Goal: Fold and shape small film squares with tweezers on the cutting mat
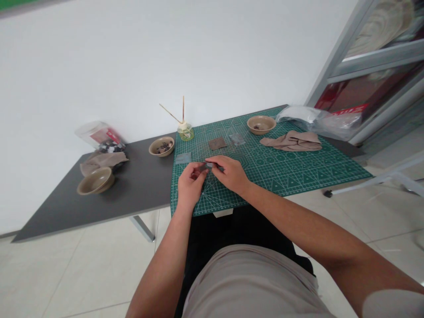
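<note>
Over the near left part of the green cutting mat (261,172), both hands meet at a small greyish piece (209,164), too small to name. My left hand (191,183) has thumb and fingers closed together at its left side. From the right, my right hand (229,173) pinches at the same piece; something dark shows by its fingertips. Just beyond the hands lie a flat grey-blue sheet (183,158), a brown square piece (217,143) and a small clear plastic bag (237,139). A brown bowl (152,150) holds several dark and reddish bits.
A glass bottle with two sticks (186,132) stands near the wall. Right of it are another bowl (267,130), a brown cloth (294,142) and a plastic bag (318,118). At left, a tilted-looking bowl (96,181) sits by a cloth (101,162) on the dark table (142,190).
</note>
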`<control>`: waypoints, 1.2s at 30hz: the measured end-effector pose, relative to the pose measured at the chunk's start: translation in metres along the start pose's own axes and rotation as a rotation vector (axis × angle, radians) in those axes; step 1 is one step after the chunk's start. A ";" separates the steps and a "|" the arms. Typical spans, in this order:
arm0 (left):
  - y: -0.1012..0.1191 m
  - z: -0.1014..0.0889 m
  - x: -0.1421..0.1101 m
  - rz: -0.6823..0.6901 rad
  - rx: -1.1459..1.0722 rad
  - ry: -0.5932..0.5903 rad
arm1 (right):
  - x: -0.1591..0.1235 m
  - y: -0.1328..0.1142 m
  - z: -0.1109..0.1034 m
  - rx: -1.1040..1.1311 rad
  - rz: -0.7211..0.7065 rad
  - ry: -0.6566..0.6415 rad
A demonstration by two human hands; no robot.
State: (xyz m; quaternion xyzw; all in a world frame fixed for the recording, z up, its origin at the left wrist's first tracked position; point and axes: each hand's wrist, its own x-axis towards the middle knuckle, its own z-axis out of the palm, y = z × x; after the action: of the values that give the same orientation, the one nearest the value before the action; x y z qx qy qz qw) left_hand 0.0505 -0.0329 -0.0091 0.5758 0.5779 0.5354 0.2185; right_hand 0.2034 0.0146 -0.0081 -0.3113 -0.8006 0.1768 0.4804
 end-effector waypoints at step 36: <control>-0.004 -0.003 0.002 -0.019 0.093 -0.100 | 0.006 -0.001 -0.006 0.229 0.148 -0.078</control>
State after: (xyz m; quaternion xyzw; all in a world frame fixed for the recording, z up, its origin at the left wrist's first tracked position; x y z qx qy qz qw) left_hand 0.0456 -0.0316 -0.0113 0.6058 0.5960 0.4765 0.2252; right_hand 0.2063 0.0180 -0.0010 -0.3054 -0.7681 0.3140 0.4670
